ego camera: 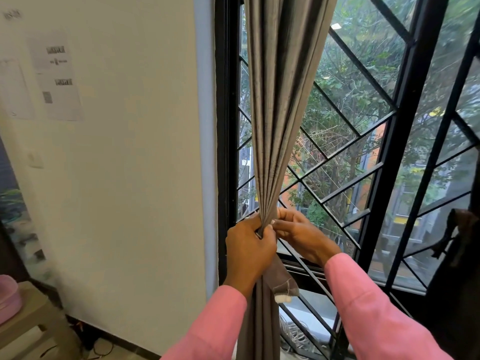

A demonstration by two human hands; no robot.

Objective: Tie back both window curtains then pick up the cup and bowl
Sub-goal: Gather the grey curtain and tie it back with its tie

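Observation:
A grey curtain [275, 105] hangs at the left side of the window, its folds gathered into a narrow bunch at waist height. My left hand [248, 245] grips the bunch from the left. My right hand [298, 232] pinches the fabric from the right, fingertips meeting the left hand's. A loose grey strip with a white end [284, 288] hangs below the hands. Below my hands the curtain [259, 328] falls straight down. No cup or bowl is in view.
A black window frame with diagonal bars [363, 152] fills the right side. A white wall [130, 152] with taped papers [55, 76] stands to the left. A pink object [7, 297] sits on a beige stand [28, 331] at lower left. Cables [101, 346] lie on the floor.

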